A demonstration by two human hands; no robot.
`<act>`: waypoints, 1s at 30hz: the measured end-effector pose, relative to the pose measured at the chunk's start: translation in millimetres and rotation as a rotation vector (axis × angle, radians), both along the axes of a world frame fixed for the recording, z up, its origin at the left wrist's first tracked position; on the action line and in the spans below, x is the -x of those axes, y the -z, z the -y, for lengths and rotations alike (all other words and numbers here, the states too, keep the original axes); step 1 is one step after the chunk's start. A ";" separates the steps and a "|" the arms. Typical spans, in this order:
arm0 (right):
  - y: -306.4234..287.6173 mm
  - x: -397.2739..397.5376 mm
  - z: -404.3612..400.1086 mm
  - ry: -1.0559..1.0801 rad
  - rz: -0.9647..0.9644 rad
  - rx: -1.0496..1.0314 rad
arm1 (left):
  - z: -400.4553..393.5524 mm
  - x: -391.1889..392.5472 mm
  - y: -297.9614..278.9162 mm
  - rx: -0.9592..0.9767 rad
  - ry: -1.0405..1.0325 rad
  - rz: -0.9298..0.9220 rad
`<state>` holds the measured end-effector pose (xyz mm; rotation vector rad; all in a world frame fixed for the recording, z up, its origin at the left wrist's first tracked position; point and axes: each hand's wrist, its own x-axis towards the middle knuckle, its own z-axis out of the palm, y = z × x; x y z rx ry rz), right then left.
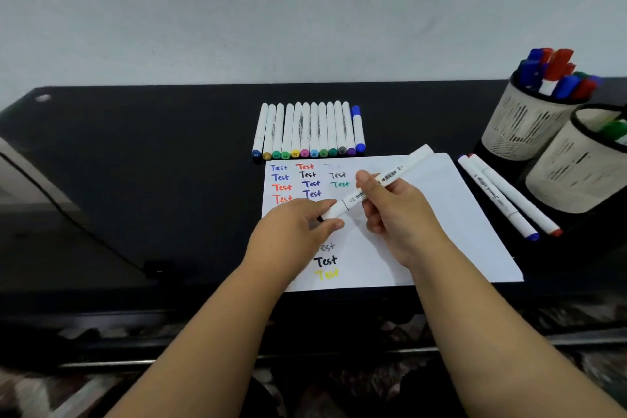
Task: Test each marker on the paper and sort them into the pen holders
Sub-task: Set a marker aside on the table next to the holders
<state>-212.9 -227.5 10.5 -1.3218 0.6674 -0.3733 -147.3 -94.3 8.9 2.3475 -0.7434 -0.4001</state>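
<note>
A long white marker with small black print (376,181) is hanging slanted over the white sheet of paper (437,214), not touching it. The right hand (397,214) is curling its fingers and thumb round the middle of the marker. The left hand (298,224) is pinching the marker's low end, the cap end, between thumb and fingers. The marker's far end is pointing up past the paper's top edge.

The paper is lying flat on the black table (152,153). Coloured "Test" words are filling its left side, and its right side is bare white. Its near edge is sitting close to the table's front edge.

Just behind the paper, a tidy row of white markers with coloured ends (307,129) is lying side by side. Just right of the paper, two white markers, one blue-tipped and one red-tipped (505,197), are lying slanted. Beside them, two cream mesh pen holders with black rims (529,125) are standing near the table's right edge, the back one stuffed with red and blue markers. The table's left half is showing only a dark cable (68,214).
</note>
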 end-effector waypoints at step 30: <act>-9.6 -16.5 -21.3 0.076 0.055 -0.071 | -18.7 -8.2 -23.2 0.064 0.008 -0.148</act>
